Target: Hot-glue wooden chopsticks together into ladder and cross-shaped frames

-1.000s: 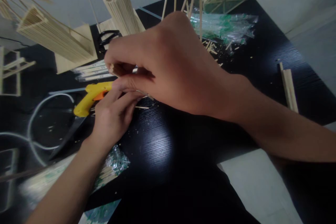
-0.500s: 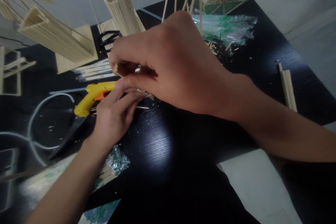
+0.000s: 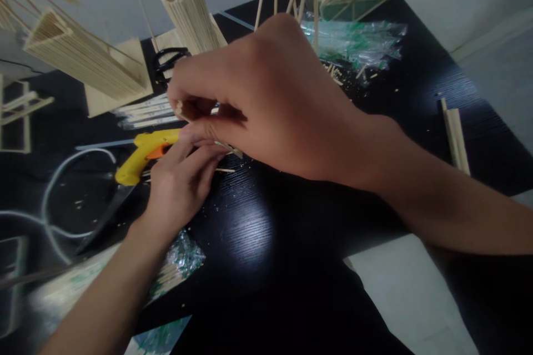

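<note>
My right hand (image 3: 258, 100) reaches across from the right, its thumb and fingers pinched on a short pale wooden stick piece (image 3: 182, 111) whose end shows past the fingertips. Right beneath it is my left hand (image 3: 179, 177), fingers bent and pressed together around a small wooden piece (image 3: 229, 148) that sticks out to the right. My right hand hides most of what lies between the two. Beside the left hand rests a yellow glue gun (image 3: 137, 161) with an orange trigger. A thin loose stick (image 3: 225, 170) lies by the left fingertips.
Behind stand a triangular stick tower (image 3: 83, 61) and a round stick tower (image 3: 189, 14) on wooden bases. Black-handled scissors (image 3: 160, 61), wrapped chopsticks (image 3: 145, 111), plastic wrappers (image 3: 353, 41) and a stick bundle (image 3: 456, 138) lie on the black table (image 3: 291, 216). A pale cord (image 3: 48, 194) loops at left.
Both hands keep nearly the same pose and grip. The whole view has shifted slightly, so things appear a little further left.
</note>
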Action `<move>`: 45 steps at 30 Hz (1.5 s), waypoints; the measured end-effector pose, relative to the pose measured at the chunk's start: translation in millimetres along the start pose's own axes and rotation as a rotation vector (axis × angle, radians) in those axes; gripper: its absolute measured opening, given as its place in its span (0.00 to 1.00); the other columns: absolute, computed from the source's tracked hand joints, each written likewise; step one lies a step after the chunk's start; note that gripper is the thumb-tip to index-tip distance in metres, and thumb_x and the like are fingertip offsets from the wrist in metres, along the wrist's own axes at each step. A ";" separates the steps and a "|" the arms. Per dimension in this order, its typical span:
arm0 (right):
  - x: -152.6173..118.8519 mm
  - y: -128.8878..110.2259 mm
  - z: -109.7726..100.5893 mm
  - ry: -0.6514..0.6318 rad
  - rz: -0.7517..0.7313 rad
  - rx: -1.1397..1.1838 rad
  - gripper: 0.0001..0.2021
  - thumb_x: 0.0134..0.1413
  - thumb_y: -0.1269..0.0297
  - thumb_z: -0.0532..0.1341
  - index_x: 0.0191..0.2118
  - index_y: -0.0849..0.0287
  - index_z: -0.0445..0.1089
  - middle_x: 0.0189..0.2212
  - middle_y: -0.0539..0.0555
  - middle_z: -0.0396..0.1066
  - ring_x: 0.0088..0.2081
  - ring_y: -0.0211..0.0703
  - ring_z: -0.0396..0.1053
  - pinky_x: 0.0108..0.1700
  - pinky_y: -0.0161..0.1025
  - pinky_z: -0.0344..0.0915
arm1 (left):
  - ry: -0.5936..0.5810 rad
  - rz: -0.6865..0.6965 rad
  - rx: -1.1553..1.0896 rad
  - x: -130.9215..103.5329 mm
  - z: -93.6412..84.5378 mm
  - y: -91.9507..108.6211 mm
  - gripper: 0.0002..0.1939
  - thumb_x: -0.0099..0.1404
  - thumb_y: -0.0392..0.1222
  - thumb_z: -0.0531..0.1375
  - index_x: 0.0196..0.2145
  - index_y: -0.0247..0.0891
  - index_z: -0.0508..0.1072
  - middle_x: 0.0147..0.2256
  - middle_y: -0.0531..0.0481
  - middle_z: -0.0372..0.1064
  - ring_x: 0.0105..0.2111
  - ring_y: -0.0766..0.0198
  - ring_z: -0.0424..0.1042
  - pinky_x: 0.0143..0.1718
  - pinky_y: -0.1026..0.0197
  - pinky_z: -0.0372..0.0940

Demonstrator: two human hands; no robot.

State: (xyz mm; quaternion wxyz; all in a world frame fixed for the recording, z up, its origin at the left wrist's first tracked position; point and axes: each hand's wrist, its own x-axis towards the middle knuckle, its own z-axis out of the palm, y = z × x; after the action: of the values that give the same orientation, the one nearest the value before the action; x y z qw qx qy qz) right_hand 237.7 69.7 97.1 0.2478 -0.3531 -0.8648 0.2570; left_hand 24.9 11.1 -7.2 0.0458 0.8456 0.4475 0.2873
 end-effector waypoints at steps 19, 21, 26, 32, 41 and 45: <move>-4.7 6.8 2.6 0.015 -0.178 -0.208 0.11 0.72 0.59 0.60 0.44 0.60 0.77 0.35 0.41 0.76 0.39 0.31 0.73 0.46 0.34 0.64 | 0.016 0.018 0.010 1.5 1.6 0.7 0.10 0.74 0.33 0.60 0.47 0.41 0.80 0.46 0.45 0.79 0.44 0.59 0.79 0.44 0.58 0.73; -5.5 7.3 3.0 0.021 -0.185 -0.195 0.12 0.73 0.58 0.59 0.45 0.59 0.77 0.34 0.42 0.76 0.38 0.31 0.73 0.46 0.33 0.65 | 0.011 0.014 0.023 1.3 0.9 0.7 0.10 0.74 0.33 0.61 0.48 0.41 0.80 0.46 0.45 0.78 0.45 0.58 0.79 0.45 0.58 0.73; -4.5 6.7 2.6 0.016 -0.171 -0.134 0.07 0.72 0.60 0.63 0.43 0.57 0.76 0.34 0.42 0.77 0.37 0.33 0.75 0.45 0.33 0.67 | 0.011 -0.007 0.018 2.0 -0.6 3.0 0.08 0.72 0.35 0.62 0.46 0.41 0.80 0.45 0.46 0.78 0.44 0.57 0.79 0.45 0.57 0.74; -3.4 6.2 2.3 0.067 -0.078 -0.044 0.04 0.68 0.60 0.68 0.42 0.53 0.76 0.37 0.43 0.79 0.42 0.38 0.78 0.48 0.36 0.71 | -0.038 -0.114 -0.116 3.3 -4.3 5.1 0.14 0.69 0.40 0.66 0.51 0.40 0.77 0.49 0.44 0.78 0.49 0.52 0.78 0.52 0.50 0.73; -5.6 5.3 9.0 0.064 -0.035 0.111 0.08 0.67 0.59 0.69 0.45 0.56 0.79 0.41 0.44 0.80 0.46 0.40 0.79 0.53 0.40 0.72 | -0.174 -0.353 -0.715 2.8 -11.1 -0.6 0.11 0.67 0.43 0.70 0.47 0.44 0.82 0.44 0.47 0.82 0.45 0.54 0.81 0.49 0.51 0.76; -7.4 2.5 10.5 0.062 -0.001 0.205 0.07 0.68 0.60 0.69 0.46 0.56 0.78 0.44 0.45 0.81 0.47 0.40 0.79 0.55 0.37 0.72 | -0.154 -0.350 -0.806 3.5 -10.6 1.1 0.07 0.64 0.43 0.73 0.41 0.45 0.85 0.40 0.48 0.84 0.39 0.57 0.82 0.45 0.55 0.78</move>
State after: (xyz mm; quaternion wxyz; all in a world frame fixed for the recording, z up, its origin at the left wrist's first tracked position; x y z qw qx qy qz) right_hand 237.2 63.0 85.9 0.3093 -0.3331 -0.8262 0.3328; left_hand 21.6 11.2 3.5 0.4528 0.6906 0.4316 0.3631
